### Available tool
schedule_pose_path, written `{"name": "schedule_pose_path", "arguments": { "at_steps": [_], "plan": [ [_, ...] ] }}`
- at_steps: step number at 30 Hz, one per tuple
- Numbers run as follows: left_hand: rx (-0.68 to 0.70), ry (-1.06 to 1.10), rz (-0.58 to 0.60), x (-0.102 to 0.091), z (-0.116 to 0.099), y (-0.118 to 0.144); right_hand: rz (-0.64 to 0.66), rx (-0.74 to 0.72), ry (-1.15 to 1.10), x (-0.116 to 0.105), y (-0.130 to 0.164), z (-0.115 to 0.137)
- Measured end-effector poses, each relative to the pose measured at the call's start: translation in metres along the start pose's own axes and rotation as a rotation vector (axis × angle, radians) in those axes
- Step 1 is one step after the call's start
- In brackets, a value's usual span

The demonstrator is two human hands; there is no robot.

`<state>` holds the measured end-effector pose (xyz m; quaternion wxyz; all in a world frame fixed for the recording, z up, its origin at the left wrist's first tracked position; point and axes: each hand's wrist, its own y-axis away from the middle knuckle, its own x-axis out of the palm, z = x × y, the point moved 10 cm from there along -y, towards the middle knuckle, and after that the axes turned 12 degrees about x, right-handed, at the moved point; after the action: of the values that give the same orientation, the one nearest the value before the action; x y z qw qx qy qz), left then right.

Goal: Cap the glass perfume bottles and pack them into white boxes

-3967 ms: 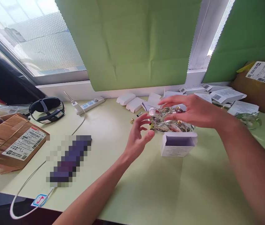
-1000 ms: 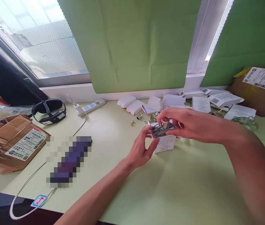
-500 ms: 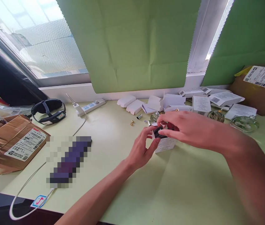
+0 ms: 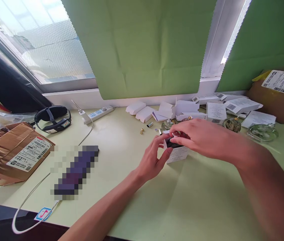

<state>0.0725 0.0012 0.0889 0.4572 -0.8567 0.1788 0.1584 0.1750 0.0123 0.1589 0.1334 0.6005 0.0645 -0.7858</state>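
One small white box, upright on the pale green worktop, printed text on its side, top open with a dark object inside. Left hand fingers clamp its near edge; right hand fingers pinch the shiny cap at its mouth.

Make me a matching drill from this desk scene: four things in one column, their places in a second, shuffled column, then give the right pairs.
Things
1. small white cardboard box
2. brown cardboard parcel with a barcode label
3. white power strip
4. round clear glass bottle

Places
A. far right of the pale green desk
B. by the window sill, past the black head strap
C. between the left hand and right hand
D. left edge of the desk

Pairs: 1-C, 2-D, 3-B, 4-A
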Motion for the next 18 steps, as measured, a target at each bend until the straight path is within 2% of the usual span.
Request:
{"name": "schedule_pose_path", "arguments": {
  "at_steps": [18],
  "plan": [
    [-0.013,0.019,-0.029,-0.0011,0.001,0.0006,0.054,0.172,0.175,0.0072,-0.0021,0.0057]
  ]
}}
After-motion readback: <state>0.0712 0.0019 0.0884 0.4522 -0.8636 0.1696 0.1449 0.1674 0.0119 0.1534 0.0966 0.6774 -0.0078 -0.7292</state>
